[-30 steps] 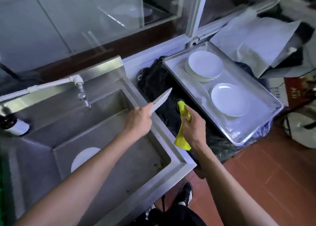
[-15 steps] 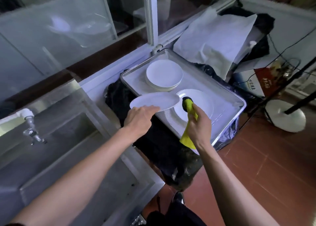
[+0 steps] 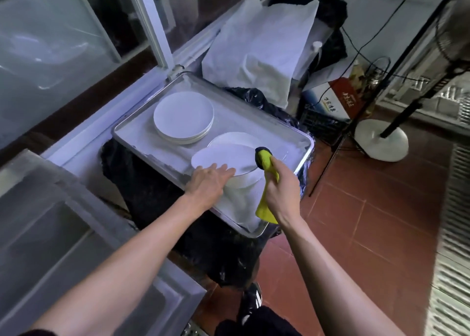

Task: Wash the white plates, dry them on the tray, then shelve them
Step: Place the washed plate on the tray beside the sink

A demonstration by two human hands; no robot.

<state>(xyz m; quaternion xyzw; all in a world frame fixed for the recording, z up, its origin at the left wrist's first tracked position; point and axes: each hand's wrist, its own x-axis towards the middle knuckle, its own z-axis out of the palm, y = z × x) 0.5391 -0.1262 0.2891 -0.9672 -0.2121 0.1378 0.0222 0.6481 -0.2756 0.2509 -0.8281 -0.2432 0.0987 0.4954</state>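
i'm seeing the left hand (image 3: 208, 183) holding a white plate (image 3: 223, 158) by its rim over the tray (image 3: 132, 129), the right hand (image 3: 281, 185) clutching a yellow cloth (image 3: 267, 183), a plate stack (image 3: 183, 116) sitting behind

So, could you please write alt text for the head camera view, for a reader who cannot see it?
A person's left hand lowers a white plate onto another plate in a metal tray, while the right hand grips a yellow cloth at the plate's edge. A stack of white plates sits at the tray's far end; a steel sink is on the left.
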